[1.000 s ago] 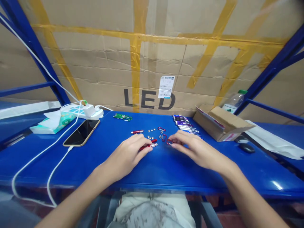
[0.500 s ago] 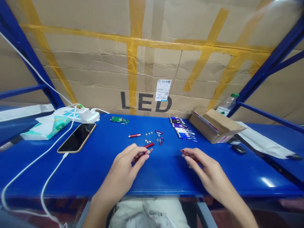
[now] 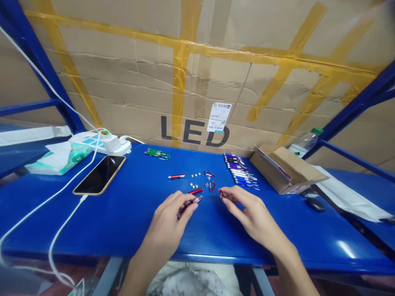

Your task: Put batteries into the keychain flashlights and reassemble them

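Observation:
My left hand is closed around a small red keychain flashlight, its silver tip pointing right. My right hand pinches a small red carabiner clip at its fingertips, a short gap from the flashlight tip. Just beyond lie another red flashlight piece, a red flashlight, several silver button cells and two red carabiners on the blue table.
A phone on a white cable, a tissue pack and a power strip sit at the left. Green flashlights and a row of purple flashlights lie at the back, by an open cardboard box and a bottle.
My right hand picked a red carabiner off the table, drew back toward me, and has now moved left toward the flashlight tip. The left hand kept its hold, shifting slightly nearer me.

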`<state>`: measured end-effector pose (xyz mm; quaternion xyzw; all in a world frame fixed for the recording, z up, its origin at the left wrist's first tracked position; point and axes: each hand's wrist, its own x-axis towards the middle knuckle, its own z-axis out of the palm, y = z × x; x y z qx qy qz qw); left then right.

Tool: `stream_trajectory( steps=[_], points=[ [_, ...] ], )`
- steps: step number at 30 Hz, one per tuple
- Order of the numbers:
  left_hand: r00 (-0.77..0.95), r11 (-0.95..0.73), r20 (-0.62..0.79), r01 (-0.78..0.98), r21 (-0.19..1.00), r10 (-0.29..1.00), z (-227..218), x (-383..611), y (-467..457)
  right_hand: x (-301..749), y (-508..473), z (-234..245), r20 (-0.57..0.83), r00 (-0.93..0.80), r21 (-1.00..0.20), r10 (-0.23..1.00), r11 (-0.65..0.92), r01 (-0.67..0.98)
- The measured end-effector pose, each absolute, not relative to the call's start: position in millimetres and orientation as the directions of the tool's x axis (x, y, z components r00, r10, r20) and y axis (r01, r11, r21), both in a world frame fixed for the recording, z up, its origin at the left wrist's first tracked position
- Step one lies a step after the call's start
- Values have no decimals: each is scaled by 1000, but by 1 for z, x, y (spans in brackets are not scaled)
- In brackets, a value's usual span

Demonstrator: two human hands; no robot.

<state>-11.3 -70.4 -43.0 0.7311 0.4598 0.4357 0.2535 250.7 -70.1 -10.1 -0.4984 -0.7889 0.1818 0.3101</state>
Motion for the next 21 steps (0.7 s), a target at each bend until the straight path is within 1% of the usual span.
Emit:
stream_trajectory(
  steps=[3, 5, 8, 10, 13, 21],
  points=[
    [207, -475, 430, 463, 748, 879, -43, -5, -69, 239, -65, -2, 307, -411, -565, 858, 512, 647],
    [206, -490, 448, 467, 736, 870, -45, -3, -70, 232, -67, 1, 308, -436, -561, 846, 532, 635],
    [200, -513, 478, 455, 728, 855, -49, -2, -76, 220, -77, -3, 388, -341, -581, 856, 514, 630],
    [210, -529, 490, 449, 720, 846, -50, -2, -81, 213, -84, -9, 422, -258, -623, 869, 484, 614],
    [236, -548, 498, 448, 706, 835, -50, -3, -87, 206, -91, -19, 436, -213, -668, 875, 473, 574],
    [272, -622, 563, 436, 651, 780, -51, 3, -89, 201, -92, -32, 484, -154, -722, 861, 493, 485]
  ],
)
